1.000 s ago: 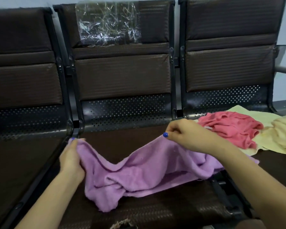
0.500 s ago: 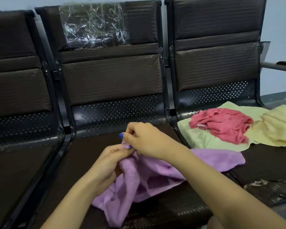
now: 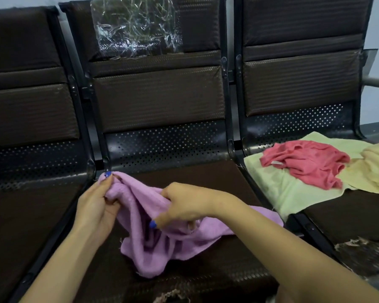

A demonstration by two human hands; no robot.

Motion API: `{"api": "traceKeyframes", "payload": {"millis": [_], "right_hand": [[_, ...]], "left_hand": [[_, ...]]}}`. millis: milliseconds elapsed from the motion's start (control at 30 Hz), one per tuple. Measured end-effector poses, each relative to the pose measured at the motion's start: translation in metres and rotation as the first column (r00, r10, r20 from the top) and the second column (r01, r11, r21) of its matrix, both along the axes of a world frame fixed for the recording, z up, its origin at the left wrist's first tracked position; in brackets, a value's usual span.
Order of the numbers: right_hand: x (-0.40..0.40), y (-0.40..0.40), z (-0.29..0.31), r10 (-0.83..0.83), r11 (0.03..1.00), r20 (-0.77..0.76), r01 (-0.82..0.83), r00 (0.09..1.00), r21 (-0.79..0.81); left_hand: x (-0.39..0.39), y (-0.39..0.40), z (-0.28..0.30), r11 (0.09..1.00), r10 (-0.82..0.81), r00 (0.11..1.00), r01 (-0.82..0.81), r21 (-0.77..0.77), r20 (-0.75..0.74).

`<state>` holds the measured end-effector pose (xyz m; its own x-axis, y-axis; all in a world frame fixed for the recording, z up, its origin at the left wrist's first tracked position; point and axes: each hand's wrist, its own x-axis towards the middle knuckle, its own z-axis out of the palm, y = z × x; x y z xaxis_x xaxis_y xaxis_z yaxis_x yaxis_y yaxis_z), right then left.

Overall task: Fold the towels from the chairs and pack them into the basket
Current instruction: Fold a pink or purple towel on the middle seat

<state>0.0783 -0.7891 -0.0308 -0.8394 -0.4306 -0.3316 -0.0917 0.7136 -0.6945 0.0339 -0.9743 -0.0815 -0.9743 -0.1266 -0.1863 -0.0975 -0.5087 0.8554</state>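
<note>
- The purple towel [image 3: 184, 241] lies bunched on the middle seat [image 3: 206, 184], so the seat can serve as a folding surface.
- The left hand [image 3: 96, 206] pinches one end of it near the seat's left edge, fingers curled round the cloth, probably to keep the corners together.
- The right hand [image 3: 184, 204] grips the fabric beside it, likely to run along the edge.
- The pink towel [image 3: 304, 165] and yellow towels [image 3: 293, 189] wait unfolded on the right seat; no basket is visible.

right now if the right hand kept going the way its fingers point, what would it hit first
The right hand grips the purple towel with its fingers aimed left, toward the left hand. Going straight on, it would probably meet the left hand, which holds the same towel's corner; depth between them is unclear.
</note>
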Motion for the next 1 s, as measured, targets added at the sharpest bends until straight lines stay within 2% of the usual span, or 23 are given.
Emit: {"api": "traceKeyframes", "payload": {"millis": [67, 100, 200, 267, 367, 433, 533, 600, 700, 767, 833, 900, 1000], "right_hand": [[0.002, 0.003, -0.001, 0.088, 0.994, 0.125, -0.095, 0.988, 0.059], [0.001, 0.006, -0.002, 0.103, 0.987, 0.14, -0.118, 0.985, 0.106], [-0.004, 0.018, -0.002, 0.068, 0.962, 0.045, -0.077, 0.997, 0.261], [-0.009, 0.031, -0.002, -0.005, 0.962, -0.027, 0.012, 1.0, 0.272], [-0.014, 0.051, -0.004, -0.158, 0.979, -0.101, 0.17, 0.982, 0.115], [-0.015, 0.057, -0.003, -0.261, 0.96, -0.089, 0.249, 0.961, -0.126], [-0.013, 0.058, 0.003, -0.42, 0.826, -0.145, 0.311, 0.896, -0.47], [-0.011, 0.06, 0.008, -0.495, 0.757, -0.24, 0.278, 0.835, -0.592], [-0.009, 0.064, 0.008, -0.542, 0.734, -0.337, 0.239, 0.77, -0.635], [-0.01, 0.067, 0.006, -0.551, 0.731, -0.336, 0.247, 0.764, -0.637], [-0.011, 0.071, 0.004, -0.549, 0.688, -0.278, 0.238, 0.788, -0.686], [-0.01, 0.075, 0.006, -0.505, 0.649, -0.23, 0.191, 0.832, -0.737], [-0.005, 0.075, 0.009, -0.343, 0.589, -0.061, 0.164, 0.937, -0.791]], "left_hand": [[0.002, -0.011, 0.005, 0.998, 0.036, 0.999, -0.036, 0.048, -0.006], [0.004, -0.017, 0.008, 0.996, 0.05, 0.999, -0.049, 0.072, -0.005], [0.008, -0.035, 0.012, 0.983, 0.136, 0.991, -0.136, 0.122, 0.009], [0.01, -0.044, 0.013, 0.964, 0.209, 0.977, -0.214, 0.156, 0.046], [0.01, -0.055, 0.016, 0.938, 0.286, 0.956, -0.292, 0.186, 0.059], [0.009, -0.059, 0.015, 0.945, 0.283, 0.958, -0.287, 0.154, 0.046], [0.013, -0.053, 0.013, 0.974, 0.221, 0.975, -0.22, 0.052, -0.011], [0.015, -0.044, 0.013, 0.984, 0.174, 0.984, -0.175, -0.015, -0.049], [0.016, -0.032, 0.015, 0.988, 0.127, 0.989, -0.132, -0.078, -0.072], [0.019, -0.023, 0.019, 0.981, 0.062, 0.994, -0.078, -0.178, -0.093], [0.025, -0.01, 0.024, 0.963, -0.043, 0.995, 0.017, -0.27, -0.092], [0.033, 0.001, 0.031, 0.946, -0.165, 0.983, 0.135, -0.296, -0.079], [0.041, 0.012, 0.037, 0.854, -0.414, 0.904, 0.346, -0.389, -0.104]]}}
